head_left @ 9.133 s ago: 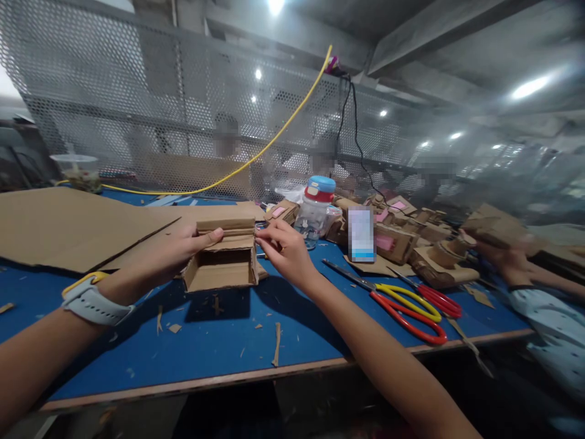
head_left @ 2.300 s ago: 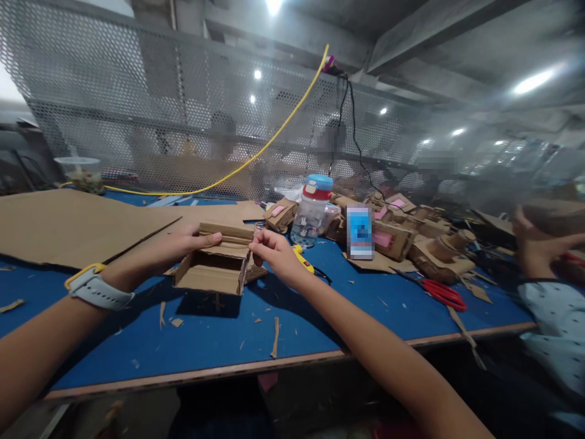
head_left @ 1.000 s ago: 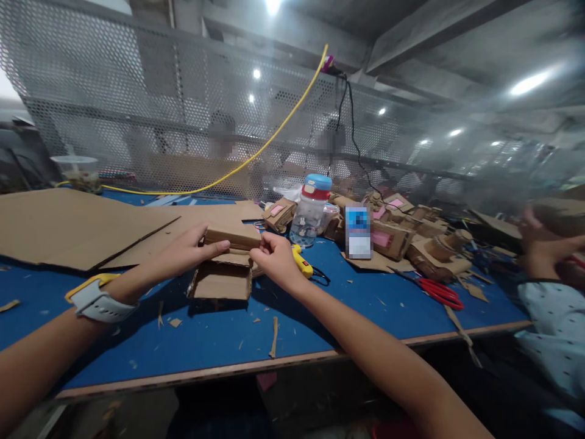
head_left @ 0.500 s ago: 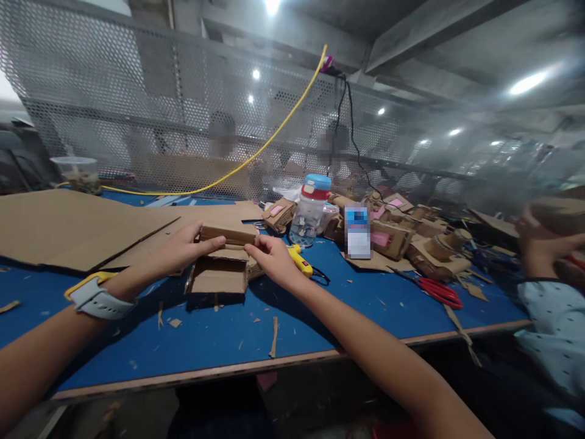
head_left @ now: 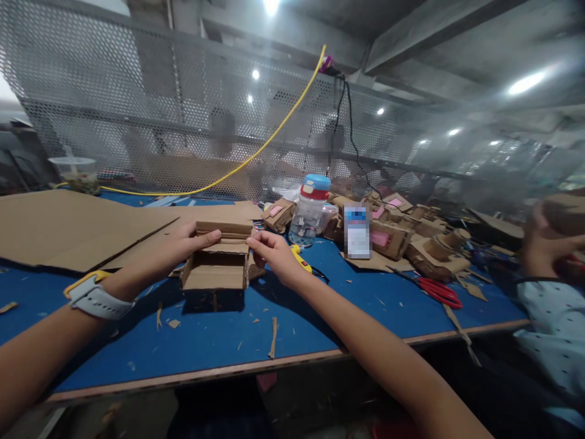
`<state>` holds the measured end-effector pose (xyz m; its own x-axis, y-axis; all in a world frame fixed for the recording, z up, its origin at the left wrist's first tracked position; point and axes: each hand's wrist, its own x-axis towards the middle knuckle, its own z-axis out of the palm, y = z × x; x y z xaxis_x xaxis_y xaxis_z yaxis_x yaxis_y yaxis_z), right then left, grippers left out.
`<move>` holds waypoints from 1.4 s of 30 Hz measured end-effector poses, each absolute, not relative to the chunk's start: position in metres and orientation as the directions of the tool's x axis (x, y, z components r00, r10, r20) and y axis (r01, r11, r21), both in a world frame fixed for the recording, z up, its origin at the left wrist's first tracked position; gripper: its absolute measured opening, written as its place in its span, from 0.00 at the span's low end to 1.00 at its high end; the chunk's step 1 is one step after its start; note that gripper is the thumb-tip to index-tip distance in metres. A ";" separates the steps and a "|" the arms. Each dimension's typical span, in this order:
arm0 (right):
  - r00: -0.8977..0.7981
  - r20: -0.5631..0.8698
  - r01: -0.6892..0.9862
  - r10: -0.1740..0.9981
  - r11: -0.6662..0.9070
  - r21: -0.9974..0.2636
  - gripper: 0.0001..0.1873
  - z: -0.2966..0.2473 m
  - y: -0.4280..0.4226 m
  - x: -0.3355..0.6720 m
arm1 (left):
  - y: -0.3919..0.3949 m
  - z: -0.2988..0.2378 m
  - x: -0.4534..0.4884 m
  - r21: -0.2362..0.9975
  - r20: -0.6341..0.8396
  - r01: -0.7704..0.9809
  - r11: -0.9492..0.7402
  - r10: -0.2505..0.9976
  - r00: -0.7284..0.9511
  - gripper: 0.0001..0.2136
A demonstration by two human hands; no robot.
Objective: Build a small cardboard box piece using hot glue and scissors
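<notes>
A small brown cardboard box (head_left: 214, 268) with open flaps is held just above the blue table (head_left: 205, 341). My left hand (head_left: 180, 247) grips its upper left edge, thumb on top. My right hand (head_left: 270, 255) pinches the box's upper right corner, fingers closed on the cardboard. A white watch with a yellow strap (head_left: 94, 296) sits on my left wrist. A yellow tool (head_left: 301, 259) with a black cord lies just behind my right hand.
Large cardboard sheets (head_left: 68, 225) cover the table's left. A water bottle (head_left: 311, 210), a blurred card (head_left: 356, 230), finished cardboard pieces (head_left: 411, 235) and red scissors (head_left: 439, 291) lie to the right. Another person's hand (head_left: 543, 244) works at far right. Mesh fencing (head_left: 183, 110) stands behind.
The box has been turned and tilted between my hands, its open side now facing me more. The yellow-handled scissors seen earliest are gone from the table.
</notes>
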<state>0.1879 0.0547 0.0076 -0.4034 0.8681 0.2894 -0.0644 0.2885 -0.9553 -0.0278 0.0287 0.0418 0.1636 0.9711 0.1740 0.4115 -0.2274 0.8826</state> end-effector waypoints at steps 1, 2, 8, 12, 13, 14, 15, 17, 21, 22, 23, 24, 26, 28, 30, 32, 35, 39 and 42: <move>-0.393 0.294 -0.087 0.871 0.283 -0.955 0.30 0.009 0.055 0.188 | 0.029 0.041 -0.029 0.899 0.162 0.379 -0.218 0.971 0.176 0.29; -0.376 0.305 -0.108 0.875 0.285 -0.952 0.30 0.010 0.056 0.189 | 0.029 0.040 -0.030 0.916 0.148 0.345 -0.205 0.972 0.184 0.28; -0.322 0.345 -0.162 0.882 0.308 -0.937 0.31 0.015 0.063 0.194 | 0.032 0.039 -0.032 0.957 0.059 0.256 -0.134 0.958 0.281 0.31; -0.553 0.322 -0.077 0.769 0.337 -0.938 0.25 0.013 0.067 0.200 | 0.037 0.034 -0.036 0.951 -0.016 0.290 -0.107 0.920 0.391 0.30; -0.603 0.293 -0.051 0.742 0.331 -0.942 0.24 0.012 0.067 0.201 | 0.037 0.033 -0.036 0.953 -0.045 0.292 -0.083 0.912 0.408 0.30; -0.639 0.266 -0.031 0.722 0.321 -0.947 0.24 0.012 0.067 0.202 | 0.037 0.032 -0.036 0.954 -0.071 0.292 -0.060 0.905 0.419 0.29; -0.656 0.254 -0.024 0.711 0.316 -0.948 0.26 0.012 0.067 0.203 | 0.036 0.032 -0.036 0.955 -0.093 0.294 -0.041 0.899 0.428 0.29; -0.655 0.275 -0.035 0.703 0.336 -0.941 0.33 0.013 0.065 0.203 | 0.033 0.033 -0.034 0.956 -0.124 0.292 -0.008 0.893 0.433 0.30; -0.634 0.354 -0.050 0.688 0.421 -0.906 0.50 0.016 0.056 0.201 | 0.028 0.036 -0.030 0.967 -0.140 0.252 0.035 0.902 0.409 0.32; -0.639 0.360 -0.046 0.679 0.434 -0.900 0.48 0.017 0.055 0.200 | 0.028 0.037 -0.030 0.970 -0.134 0.239 0.039 0.907 0.398 0.31; -0.644 0.368 -0.044 0.671 0.448 -0.893 0.45 0.018 0.054 0.200 | 0.028 0.037 -0.029 0.973 -0.129 0.228 0.040 0.911 0.391 0.31; -0.647 0.375 -0.043 0.664 0.459 -0.888 0.41 0.019 0.053 0.200 | 0.029 0.036 -0.029 0.975 -0.123 0.220 0.038 0.913 0.388 0.30; -0.656 0.375 -0.036 0.656 0.469 -0.883 0.34 0.020 0.055 0.200 | 0.030 0.035 -0.030 0.976 -0.112 0.214 0.028 0.913 0.392 0.29; -0.665 0.371 -0.041 0.648 0.465 -0.884 0.30 0.020 0.057 0.202 | 0.030 0.033 -0.031 0.975 -0.116 0.221 0.029 0.911 0.395 0.29; -0.675 0.377 -0.054 0.634 0.467 -0.883 0.29 0.019 0.061 0.203 | 0.030 0.033 -0.031 0.973 -0.121 0.230 0.029 0.910 0.397 0.30; -0.682 0.383 -0.062 0.623 0.473 -0.879 0.29 0.018 0.063 0.204 | 0.028 0.033 -0.032 0.968 -0.116 0.253 0.013 0.910 0.398 0.30; -0.682 0.359 -0.036 0.637 0.461 -0.887 0.30 0.015 0.066 0.205 | 0.027 0.033 -0.033 0.964 -0.100 0.265 -0.011 0.911 0.400 0.29; -0.703 0.333 -0.034 0.628 0.438 -0.898 0.31 0.012 0.068 0.205 | 0.029 0.033 -0.032 0.968 -0.124 0.248 0.028 0.916 0.381 0.30; -0.725 0.342 -0.068 0.597 0.432 -0.899 0.32 0.012 0.069 0.205 | 0.030 0.032 -0.033 0.979 -0.133 0.198 0.055 0.903 0.408 0.28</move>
